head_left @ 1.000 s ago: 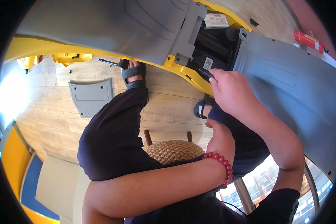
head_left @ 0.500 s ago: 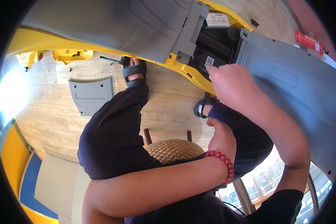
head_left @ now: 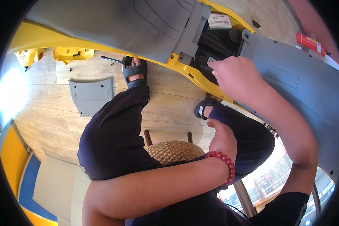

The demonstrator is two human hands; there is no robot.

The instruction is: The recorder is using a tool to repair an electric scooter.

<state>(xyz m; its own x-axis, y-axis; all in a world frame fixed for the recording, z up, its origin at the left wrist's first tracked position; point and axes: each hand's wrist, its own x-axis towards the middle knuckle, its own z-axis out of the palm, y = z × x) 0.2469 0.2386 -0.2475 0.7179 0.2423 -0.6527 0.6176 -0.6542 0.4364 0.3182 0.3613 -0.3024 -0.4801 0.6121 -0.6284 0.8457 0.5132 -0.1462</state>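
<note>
My right hand (head_left: 235, 77) is at the open dark compartment (head_left: 216, 41) of a grey-and-yellow vehicle body, its curled fingers by a small white label (head_left: 211, 60), just right of the yellow frame (head_left: 192, 75); what they hold is hidden. My left hand (head_left: 221, 137), below a bead bracelet on that wrist (head_left: 228, 165), rests on my right leg, thumb showing and other fingers hidden. A white printed plate (head_left: 219, 20) sits at the compartment's far end, beside a broad grey panel (head_left: 282, 67).
A grey cover (head_left: 90, 98), yellow plastic parts (head_left: 71, 54) and small dark pieces lie on the wooden floor. A black tool (head_left: 126, 61) is by my left foot. A red extinguisher (head_left: 312, 44) stands far right, a woven stool (head_left: 175, 150) under me.
My right hand has moved up along the compartment by the label. The black tool seen in its fingers earlier is now hidden. My left hand has stayed on my leg.
</note>
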